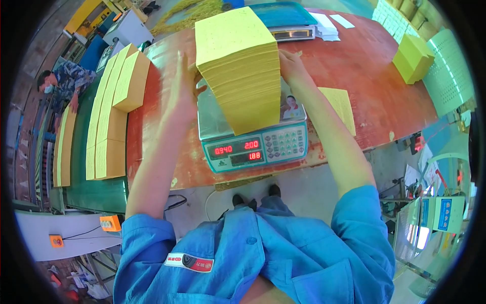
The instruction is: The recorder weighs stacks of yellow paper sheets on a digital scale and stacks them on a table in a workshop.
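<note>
– Where's the tall yellow paper stack (pixel 245 76)?
– On the digital scale (pixel 265 148) with 3 red readouts (pixel 251 145).
– And the grip?
– Left hand (pixel 185 85): fingers spread, just beside the stack. Right hand (pixel 292 67): at its opposite side, fingertips hidden; I can't tell its grip.

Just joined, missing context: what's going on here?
A person's left hand and right hand flank a tall stack of yellow sheets on a digital scale with lit red readouts. Firm contact is hard to confirm. More yellow stacks stand to the left, where a co-worker's hand is at one.
</note>
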`<state>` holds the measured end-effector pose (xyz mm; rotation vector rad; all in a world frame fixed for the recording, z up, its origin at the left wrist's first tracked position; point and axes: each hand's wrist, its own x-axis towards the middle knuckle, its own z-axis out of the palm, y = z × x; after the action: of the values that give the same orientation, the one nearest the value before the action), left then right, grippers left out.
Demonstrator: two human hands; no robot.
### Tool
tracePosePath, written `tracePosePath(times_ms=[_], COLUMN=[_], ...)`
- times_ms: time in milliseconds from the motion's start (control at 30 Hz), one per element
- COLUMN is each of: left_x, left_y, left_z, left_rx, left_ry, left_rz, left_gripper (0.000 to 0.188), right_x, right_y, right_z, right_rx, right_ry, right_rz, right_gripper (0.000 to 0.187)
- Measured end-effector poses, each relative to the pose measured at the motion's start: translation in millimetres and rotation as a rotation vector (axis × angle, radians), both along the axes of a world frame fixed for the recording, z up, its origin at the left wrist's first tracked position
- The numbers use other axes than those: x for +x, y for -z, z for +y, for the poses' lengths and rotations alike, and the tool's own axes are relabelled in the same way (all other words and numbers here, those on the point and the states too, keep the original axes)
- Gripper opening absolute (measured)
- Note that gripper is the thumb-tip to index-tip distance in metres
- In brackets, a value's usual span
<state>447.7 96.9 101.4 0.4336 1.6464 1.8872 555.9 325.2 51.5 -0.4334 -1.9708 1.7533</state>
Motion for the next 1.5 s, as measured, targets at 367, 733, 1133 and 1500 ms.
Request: tracePosePath(times_ms=[367, 733, 1133, 1500], left_x=[-6, -10, 68, 61], left_y=[42, 183, 237, 239], left_z=[18, -218, -254, -254], left_rx=[0.181, -0.635, -1.479, -1.477], left_ry=[-0.109, -0.810, -0.584, -0.560], left_rz=[0.065, 0.511, 0.880, 0.899], left_gripper=[0.078, 0.064, 0.062, 0.061], right_x=[-8, 178, 293, 293], right_y=[4, 63, 175, 167], right_z=[-41, 142, 180, 173], right_rx=[-0.507, 0.066, 1.240, 1.229], right_ry=[-0.079, 0.418, 0.525, 0.560], right_rz=[-0.056, 0.126, -0.525, -0.500], right_gripper=[0.053, 0.048, 0.035, 0.032])
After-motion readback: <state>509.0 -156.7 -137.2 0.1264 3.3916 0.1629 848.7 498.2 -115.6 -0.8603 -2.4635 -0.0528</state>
